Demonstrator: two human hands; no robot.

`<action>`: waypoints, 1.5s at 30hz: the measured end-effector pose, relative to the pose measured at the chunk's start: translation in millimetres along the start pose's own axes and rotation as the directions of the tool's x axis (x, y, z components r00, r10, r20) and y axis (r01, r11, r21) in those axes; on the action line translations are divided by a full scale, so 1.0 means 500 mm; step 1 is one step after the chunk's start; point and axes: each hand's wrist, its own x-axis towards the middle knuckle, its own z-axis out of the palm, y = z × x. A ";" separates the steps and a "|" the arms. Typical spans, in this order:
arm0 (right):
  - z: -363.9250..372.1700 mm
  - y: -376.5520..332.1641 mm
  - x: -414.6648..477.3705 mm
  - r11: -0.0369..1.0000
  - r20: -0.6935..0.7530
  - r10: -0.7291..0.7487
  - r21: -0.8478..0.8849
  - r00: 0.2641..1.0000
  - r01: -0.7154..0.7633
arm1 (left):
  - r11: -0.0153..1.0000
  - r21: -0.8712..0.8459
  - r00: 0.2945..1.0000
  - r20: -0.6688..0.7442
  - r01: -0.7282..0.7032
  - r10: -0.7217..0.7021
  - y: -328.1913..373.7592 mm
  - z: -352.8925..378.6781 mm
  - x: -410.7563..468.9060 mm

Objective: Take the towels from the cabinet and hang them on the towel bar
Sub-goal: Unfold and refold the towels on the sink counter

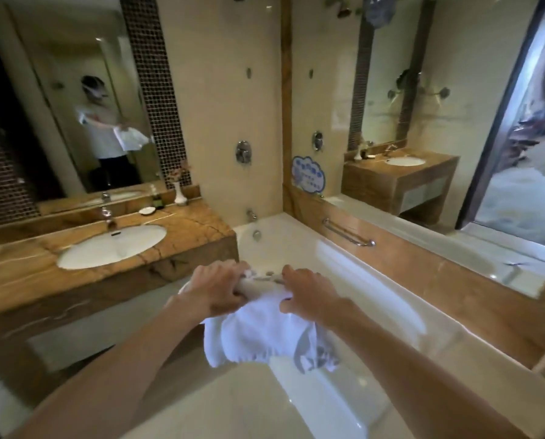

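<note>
Two hands in head view, both holding one white towel (258, 337) over bathtub (375, 280). Left hand (217, 289) grips bunched top edge, fingers curled round it. Right hand (309, 296) pinches same edge, near left hand. Rest of towel hangs loose.

Towel is out, so first part looks done. Not on any bar yet.

Short metal rail (348, 232) on far tub wall; cannot tell if it is towel bar. Tub lies between.

Sink (112, 245), tap (108, 217), white vase (180, 193) on brown counter (195, 226) at left.
</note>
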 end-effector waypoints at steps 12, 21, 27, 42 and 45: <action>-0.003 -0.312 0.125 0.925 -0.031 -0.368 0.092 0.929 0.369 | 0.917 0.130 0.926 -0.058 0.376 -0.372 -0.223 -0.108 -0.199; -0.007 -0.427 0.187 0.894 -0.078 -0.440 0.059 0.894 0.445 | 0.874 0.126 0.880 -0.142 0.470 -0.453 -0.325 -0.144 -0.237; -0.014 -0.444 0.244 0.893 -0.075 -0.445 0.040 0.892 0.449 | 0.863 0.117 0.868 -0.148 0.492 -0.475 -0.372 -0.148 -0.199; 0.049 -0.394 0.524 0.861 -0.001 -0.509 0.005 0.861 0.509 | 0.834 0.088 0.837 -0.116 0.545 -0.535 -0.491 -0.083 0.018; 0.061 -0.386 0.582 0.854 0.006 -0.520 0.009 0.854 0.520 | 0.827 0.085 0.830 -0.113 0.556 -0.546 -0.514 -0.071 0.058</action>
